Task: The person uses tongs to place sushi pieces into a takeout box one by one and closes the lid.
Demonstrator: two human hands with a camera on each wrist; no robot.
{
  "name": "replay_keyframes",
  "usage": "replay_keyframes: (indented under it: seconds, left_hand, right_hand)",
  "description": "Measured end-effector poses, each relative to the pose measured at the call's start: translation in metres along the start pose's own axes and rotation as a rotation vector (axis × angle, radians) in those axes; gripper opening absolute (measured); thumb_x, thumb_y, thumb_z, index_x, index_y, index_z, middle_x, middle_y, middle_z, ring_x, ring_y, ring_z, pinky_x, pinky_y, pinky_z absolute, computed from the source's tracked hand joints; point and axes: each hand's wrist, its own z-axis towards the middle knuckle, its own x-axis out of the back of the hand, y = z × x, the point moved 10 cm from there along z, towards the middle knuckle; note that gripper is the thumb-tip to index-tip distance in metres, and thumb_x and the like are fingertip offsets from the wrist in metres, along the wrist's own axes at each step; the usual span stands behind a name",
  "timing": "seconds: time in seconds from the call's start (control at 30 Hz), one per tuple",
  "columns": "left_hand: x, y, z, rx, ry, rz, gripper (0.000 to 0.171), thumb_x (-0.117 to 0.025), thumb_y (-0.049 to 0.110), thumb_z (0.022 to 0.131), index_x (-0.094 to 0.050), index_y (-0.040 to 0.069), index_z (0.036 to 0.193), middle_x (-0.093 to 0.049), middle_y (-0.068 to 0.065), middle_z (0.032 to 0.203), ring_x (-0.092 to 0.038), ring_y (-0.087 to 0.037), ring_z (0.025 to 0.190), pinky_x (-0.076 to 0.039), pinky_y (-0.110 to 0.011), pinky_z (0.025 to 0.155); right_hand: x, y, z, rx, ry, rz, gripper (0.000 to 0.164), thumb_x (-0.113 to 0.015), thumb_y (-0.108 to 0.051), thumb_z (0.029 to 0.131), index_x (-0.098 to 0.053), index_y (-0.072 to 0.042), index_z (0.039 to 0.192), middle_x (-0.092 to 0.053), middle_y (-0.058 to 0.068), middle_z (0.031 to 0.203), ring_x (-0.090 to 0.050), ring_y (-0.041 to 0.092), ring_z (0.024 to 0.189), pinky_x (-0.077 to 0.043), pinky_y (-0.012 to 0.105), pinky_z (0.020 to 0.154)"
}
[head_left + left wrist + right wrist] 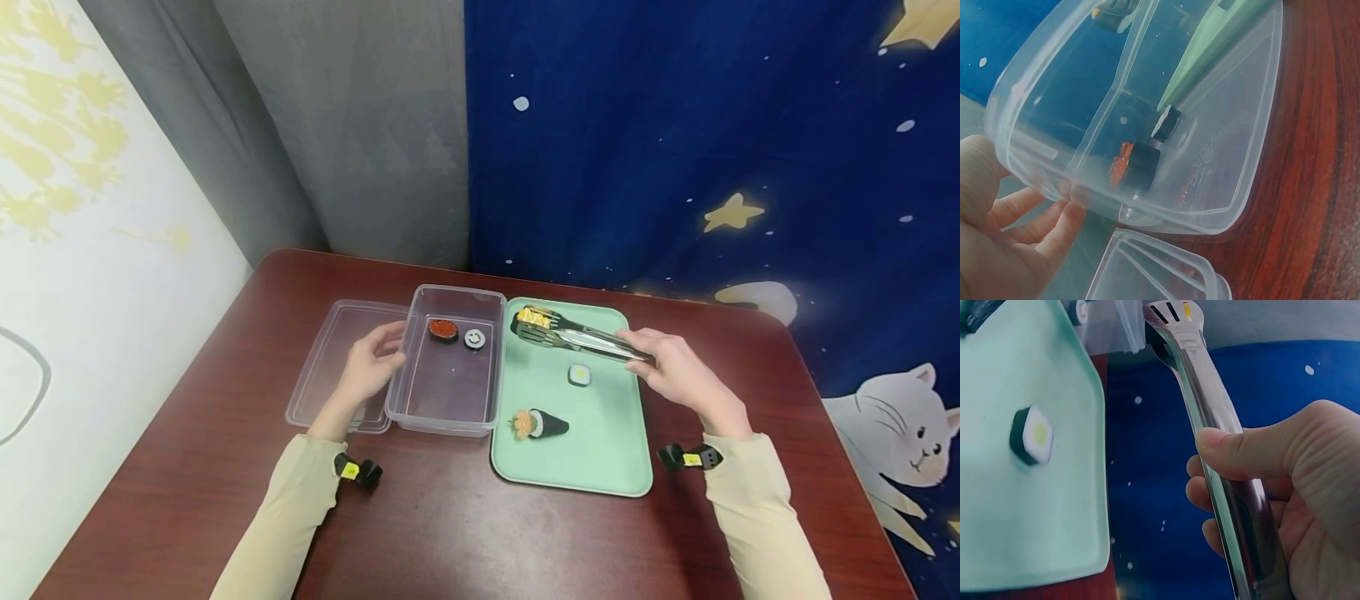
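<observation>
Counter [442, 533]: lid [322, 375] left, plastic container [450, 387] middle, tray [600, 454] right, just beside container. In container, toward rear: roe gunkan sushi [443, 331] left, small maki roll [474, 339] just right of it. On tray: second maki roll [580, 375] near middle, hand roll [546, 423] in front and to its left. Right hand [678, 371] at tray's right edge, rear half; tongs [588, 340] run left from it above tray's rear part, sushi piece [534, 317] between tips. Left hand [372, 362] above lid, at container's left wall. Curtain [637, 167] behind counter.
</observation>
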Motion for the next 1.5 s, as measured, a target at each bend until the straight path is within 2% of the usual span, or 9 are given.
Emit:
replay_keyframes:
  seconds: [0.03, 0.17, 0.27, 0.6, 0.8, 0.9, 1.13, 1.4, 1.5]
  left_hand:
    - [0.000, 0.000, 0.000, 0.001, 0.000, 0.003, 0.051, -0.051, -0.011, 0.080, -0.044, -0.013, 0.131, -0.050, -0.034, 0.126, -0.050, -0.046, 0.115, -0.048, -0.046, 0.094]
    - [0.000, 0.000, 0.000, 0.009, 0.000, 0.008, 0.052, -0.051, -0.011, 0.080, -0.044, -0.011, 0.131, -0.050, -0.033, 0.126, -0.050, -0.045, 0.116, -0.048, -0.047, 0.094]
    - [0.000, 0.000, 0.000, 0.011, 0.000, 0.010, 0.052, -0.051, -0.010, 0.080, -0.045, -0.011, 0.131, -0.050, -0.033, 0.126, -0.050, -0.045, 0.116, -0.048, -0.048, 0.094]
    - [0.000, 0.004, 0.000, -0.020, 0.004, 0.022, 0.050, -0.052, -0.012, 0.080, -0.045, -0.014, 0.129, -0.050, -0.034, 0.125, -0.051, -0.046, 0.114, -0.048, -0.048, 0.093]
    - [0.000, 0.003, -0.001, -0.007, 0.000, 0.037, 0.050, -0.051, -0.011, 0.081, -0.044, -0.012, 0.130, -0.050, -0.034, 0.125, -0.051, -0.046, 0.115, -0.048, -0.048, 0.094]
    - [0.000, 0.004, -0.002, -0.013, 0.000, 0.045, 0.050, -0.051, -0.011, 0.081, -0.045, -0.012, 0.130, -0.050, -0.034, 0.125, -0.051, -0.046, 0.115, -0.048, -0.049, 0.094]
    - [0.001, 0.003, -0.001, -0.029, -0.002, 0.025, 0.049, -0.051, -0.011, 0.081, -0.045, -0.014, 0.129, -0.050, -0.035, 0.124, -0.051, -0.047, 0.114, -0.047, -0.050, 0.094]
    - [0.001, 0.003, -0.001, -0.026, -0.001, 0.030, 0.049, -0.051, -0.010, 0.081, -0.045, -0.013, 0.130, -0.051, -0.034, 0.125, -0.051, -0.045, 0.114, -0.048, -0.050, 0.093]
    - [0.001, 0.003, -0.002, -0.026, -0.004, 0.030, 0.050, -0.051, -0.010, 0.081, -0.045, -0.013, 0.130, -0.050, -0.034, 0.125, -0.051, -0.046, 0.114, -0.049, -0.049, 0.092]
  right_hand:
    - [-0.001, -0.001, 0.003, -0.001, -0.009, 0.005, 0.045, -0.071, 0.008, 0.074, -0.060, 0.007, 0.118, -0.064, 0.016, 0.099, -0.055, 0.019, 0.073, -0.047, 0.034, 0.061]
    - [-0.006, -0.007, 0.013, -0.012, -0.057, 0.038, 0.046, -0.069, 0.006, 0.077, -0.057, 0.008, 0.121, -0.062, 0.022, 0.110, -0.061, 0.032, 0.091, -0.052, 0.044, 0.074]
    - [-0.010, -0.013, 0.021, -0.015, -0.084, 0.055, 0.046, -0.068, 0.005, 0.079, -0.055, 0.008, 0.123, -0.059, 0.025, 0.118, -0.057, 0.039, 0.107, -0.050, 0.052, 0.086]
    - [-0.028, -0.034, 0.048, 0.071, -0.093, 0.063, 0.044, -0.069, 0.003, 0.079, -0.058, 0.007, 0.122, -0.063, 0.021, 0.111, -0.060, 0.031, 0.098, -0.053, 0.043, 0.078]
    - [-0.044, -0.050, 0.062, 0.101, -0.138, 0.078, 0.044, -0.068, 0.002, 0.081, -0.057, 0.006, 0.123, -0.064, 0.017, 0.106, -0.060, 0.023, 0.083, -0.051, 0.036, 0.069]
    - [-0.050, -0.057, 0.069, 0.106, -0.158, 0.094, 0.043, -0.067, 0.003, 0.081, -0.058, 0.006, 0.122, -0.064, 0.017, 0.104, -0.059, 0.022, 0.081, -0.050, 0.036, 0.068]
    - [-0.068, -0.064, 0.082, 0.101, -0.224, 0.046, 0.042, -0.065, 0.002, 0.083, -0.057, 0.004, 0.124, -0.064, 0.016, 0.109, -0.059, 0.022, 0.088, -0.051, 0.035, 0.073]
    - [-0.082, -0.079, 0.097, 0.142, -0.273, -0.014, 0.032, -0.062, 0.008, 0.078, -0.064, -0.001, 0.109, -0.063, 0.009, 0.086, -0.052, 0.017, 0.073, -0.047, 0.032, 0.065]
    - [-0.086, -0.084, 0.103, 0.143, -0.305, -0.046, 0.033, -0.060, 0.009, 0.077, -0.064, -0.002, 0.108, -0.063, 0.010, 0.086, -0.054, 0.018, 0.074, -0.048, 0.033, 0.066]
